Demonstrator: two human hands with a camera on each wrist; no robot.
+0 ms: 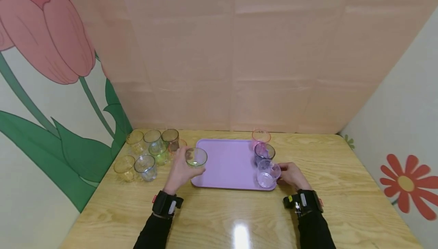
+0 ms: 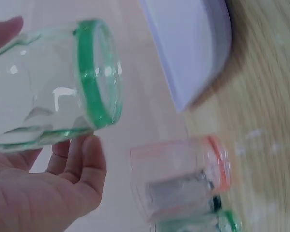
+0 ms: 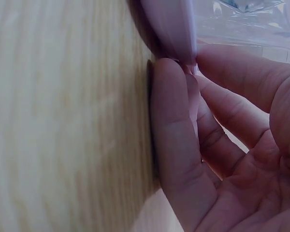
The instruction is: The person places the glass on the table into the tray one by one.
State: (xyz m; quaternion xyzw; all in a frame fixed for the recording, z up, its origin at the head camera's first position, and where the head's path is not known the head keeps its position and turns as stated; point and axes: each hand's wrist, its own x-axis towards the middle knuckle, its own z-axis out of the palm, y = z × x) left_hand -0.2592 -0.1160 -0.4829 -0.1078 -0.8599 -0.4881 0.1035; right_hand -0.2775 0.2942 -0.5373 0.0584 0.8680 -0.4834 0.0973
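1. Tinted glasses (image 1: 157, 153): clustered on the worktop (image 1: 212, 218), at its left.
2. Left hand (image 1: 180, 171): grasping the green-tinted glass (image 1: 196, 158), which is upright, raised off the worktop near the tray's left edge.
3. Purple tray (image 1: 224, 163): flat on the worktop.
4. Pink glass (image 1: 261, 138), dark glass (image 1: 264, 153) and clear glass (image 1: 268, 173): in a row at the tray's right end.
5. Right hand (image 1: 293, 175): pinching the tray's near right corner between thumb and fingers.

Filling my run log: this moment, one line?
Left hand: holds green glass | right hand: pinches tray edge | three glasses: tray's right end
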